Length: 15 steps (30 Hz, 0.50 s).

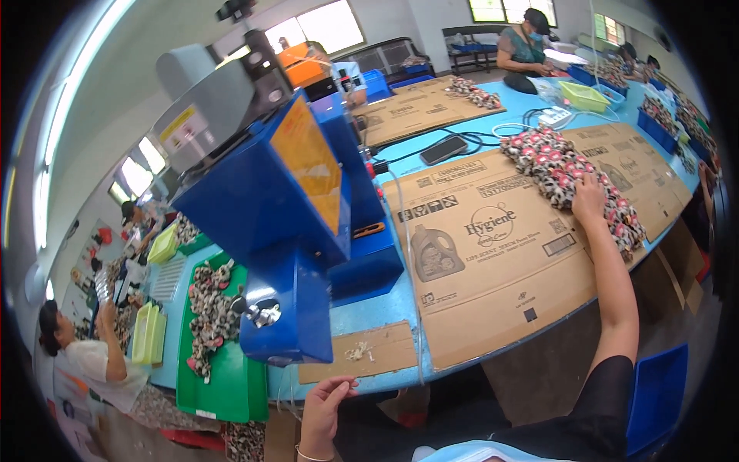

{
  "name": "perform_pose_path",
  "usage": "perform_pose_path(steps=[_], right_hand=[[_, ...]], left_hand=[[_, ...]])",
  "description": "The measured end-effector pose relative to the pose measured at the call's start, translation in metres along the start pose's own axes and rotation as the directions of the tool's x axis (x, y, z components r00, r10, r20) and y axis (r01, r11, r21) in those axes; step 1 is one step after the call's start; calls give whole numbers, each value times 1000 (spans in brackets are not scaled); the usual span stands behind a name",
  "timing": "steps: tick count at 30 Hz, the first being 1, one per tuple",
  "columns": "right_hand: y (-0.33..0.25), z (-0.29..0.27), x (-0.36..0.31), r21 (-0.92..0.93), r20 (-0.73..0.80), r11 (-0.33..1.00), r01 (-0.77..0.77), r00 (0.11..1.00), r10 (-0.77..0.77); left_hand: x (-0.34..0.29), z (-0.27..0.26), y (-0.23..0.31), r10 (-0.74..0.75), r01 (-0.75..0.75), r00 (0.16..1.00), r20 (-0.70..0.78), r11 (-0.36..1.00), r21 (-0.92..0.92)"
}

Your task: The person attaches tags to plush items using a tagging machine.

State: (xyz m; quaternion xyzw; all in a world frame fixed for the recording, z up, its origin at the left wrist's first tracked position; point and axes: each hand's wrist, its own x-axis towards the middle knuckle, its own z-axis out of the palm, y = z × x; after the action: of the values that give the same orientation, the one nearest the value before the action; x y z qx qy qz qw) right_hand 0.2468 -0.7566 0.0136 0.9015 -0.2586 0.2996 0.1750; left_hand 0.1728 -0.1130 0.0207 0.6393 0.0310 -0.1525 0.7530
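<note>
My right hand reaches out to the far right, its fingers curled on a long pile of spotted plush pieces. These are black, white and brown with pink-red patches, in rows on a flattened cardboard sheet. Close to the table's front edge, my left hand is raised with thumb and fingertips pressed together; anything between them is too small to make out. Just beyond it stands a blue bench machine with a metal fitting on its front. Pale scraps lie on a small board.
Left of the machine, a green tray holds more plush pieces. A phone, cables and a white power strip lie behind the cardboard. A blue bin stands at the lower right. Co-workers sit at the left and far side.
</note>
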Motion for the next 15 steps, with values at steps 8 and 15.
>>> perform_pose_path(steps=[8, 15], right_hand=[[15, 46, 10, 45, -186, 990, 130, 975, -119], [-31, -28, -50, 133, -285, 987, 94, 957, -53]], left_hand=[[-32, -54, 36, 136, -126, 977, -166, 990, 70], [-14, -165, 113, 496, -287, 799, -341, 811, 509]])
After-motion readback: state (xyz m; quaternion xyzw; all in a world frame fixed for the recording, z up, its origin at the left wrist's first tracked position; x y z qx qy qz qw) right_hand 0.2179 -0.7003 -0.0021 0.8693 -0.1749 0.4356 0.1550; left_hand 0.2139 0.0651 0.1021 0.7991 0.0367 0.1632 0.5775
